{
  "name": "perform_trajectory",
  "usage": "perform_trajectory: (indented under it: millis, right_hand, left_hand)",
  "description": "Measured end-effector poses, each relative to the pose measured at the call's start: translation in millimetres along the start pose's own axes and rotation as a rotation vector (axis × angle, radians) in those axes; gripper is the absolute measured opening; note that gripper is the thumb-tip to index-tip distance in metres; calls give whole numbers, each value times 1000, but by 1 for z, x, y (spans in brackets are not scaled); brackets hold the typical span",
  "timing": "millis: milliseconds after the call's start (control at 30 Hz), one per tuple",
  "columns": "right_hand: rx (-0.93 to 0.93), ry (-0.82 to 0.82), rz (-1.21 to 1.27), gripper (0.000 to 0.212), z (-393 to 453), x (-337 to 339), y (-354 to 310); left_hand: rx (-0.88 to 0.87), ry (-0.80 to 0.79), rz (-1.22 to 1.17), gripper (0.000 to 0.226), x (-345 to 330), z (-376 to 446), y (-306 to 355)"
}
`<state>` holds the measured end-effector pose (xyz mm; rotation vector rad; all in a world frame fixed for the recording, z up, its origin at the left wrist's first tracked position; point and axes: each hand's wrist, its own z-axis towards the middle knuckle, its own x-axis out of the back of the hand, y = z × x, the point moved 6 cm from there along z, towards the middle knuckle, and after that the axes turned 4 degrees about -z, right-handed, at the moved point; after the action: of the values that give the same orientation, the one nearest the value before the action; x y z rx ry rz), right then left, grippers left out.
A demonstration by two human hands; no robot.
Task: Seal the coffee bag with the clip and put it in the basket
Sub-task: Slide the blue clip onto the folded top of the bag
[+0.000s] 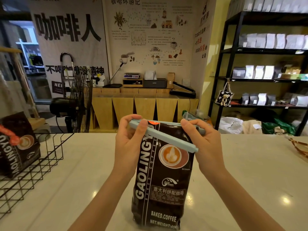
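Note:
A dark brown coffee bag (164,177) stands upright on the white counter in front of me. A long light-blue clip (168,136) straddles its top, its two arms spread apart in a V: the back arm lies along the bag's top edge, the front arm slants down across the bag's face. My left hand (129,142) pinches the clip's hinged left end at the bag's top corner. My right hand (205,145) holds the right end, fingers on both arms. The black wire basket (50,154) stands at the left.
Inside the basket leans another coffee bag (18,144) closed with an orange clip (10,135). A patterned item (300,147) lies at the counter's right edge. Beyond the counter stand a black fan (75,104), wooden cabinets and black shelves of bags (266,72).

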<state>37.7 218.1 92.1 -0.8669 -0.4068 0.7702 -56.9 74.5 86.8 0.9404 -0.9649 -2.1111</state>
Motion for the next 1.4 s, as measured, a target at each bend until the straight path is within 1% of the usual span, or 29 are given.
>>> perform_trajectory:
  millis: [100, 200, 233, 333, 400, 500, 567, 600, 700, 733, 767, 800, 867, 900, 933, 967, 1000, 1033, 1067, 1100, 1133, 1167, 1200, 1400]
  right_hand:
    - [23, 80, -20, 42, -1, 1, 2]
    - [-35, 179, 29, 61, -5, 1, 10]
    - [-75, 208, 55, 63, -7, 0, 13]
    - [-188, 311, 121, 54, -12, 1, 18]
    - [-232, 324, 150, 50, -15, 0, 20]
    - [-273, 296, 224, 52, -17, 0, 22]
    - [-245, 259, 251, 52, -16, 3, 22]
    - [-210, 214, 230, 45, -15, 4, 20]
    - [-107, 1, 106, 10, -17, 5, 13]
    - [-93, -52, 81, 8, -18, 5, 11]
    - [-74, -82, 60, 19, -19, 7, 11]
    - [-63, -94, 48, 25, -19, 9, 9]
    - [-50, -78, 28, 28, -18, 15, 6]
    - [-42, -73, 23, 28, -18, 17, 5]
    - [-38, -69, 23, 28, -17, 18, 5]
    - [-35, -69, 24, 29, -17, 19, 5]
    - [-37, -72, 22, 30, -17, 18, 5]
    - [-38, -77, 24, 30, -16, 17, 5]
    - [-36, -83, 34, 30, -16, 17, 4]
    - [-24, -87, 42, 31, -15, 16, 2]
    - [-10, -92, 48, 33, -15, 16, 1]
    - [0, -99, 54, 35, -15, 16, 0]
    - [-1, -105, 64, 36, -15, 16, -1]
    - [-25, -124, 108, 37, -14, 18, -3]
  left_hand:
    - [53, -20, -27, 27, -4, 0, -3]
    - [91, -75, -74, 28, -10, -1, -6]
    - [94, -68, -71, 27, -10, -1, -6]
    - [79, -35, -64, 24, -9, -1, -4]
    - [27, 8, -35, 24, -7, -2, -2]
    - [-49, 82, 3, 24, -2, -5, 3]
    - [-73, 108, 17, 22, 1, -6, 4]
    - [-81, 124, 22, 22, 3, -6, 5]
    - [-88, 166, 17, 20, 8, -5, 5]
    - [-85, 161, 23, 21, 7, -5, 5]
    - [-77, 146, 36, 21, 6, -5, 5]
    - [-69, 118, 54, 20, 6, -3, 5]
    - [-60, 34, 117, 20, 6, 6, 11]
    - [-107, -6, 235, 21, 5, 11, 19]
    - [-219, -42, 439, 22, 3, 14, 32]
    - [-370, -94, 670, 20, -6, 15, 47]
    - [-527, -182, 851, 20, -21, 12, 59]
    - [-627, -309, 969, 25, -40, 9, 66]
    - [-651, -460, 1047, 30, -61, 5, 67]
    - [-630, -601, 1110, 32, -80, 2, 63]
    - [-594, -708, 1169, 33, -94, 0, 56]
    - [-561, -778, 1214, 30, -104, 1, 49]
    - [-534, -814, 1230, 27, -108, 2, 43]
    - [-469, -798, 1103, 16, -102, 14, 43]
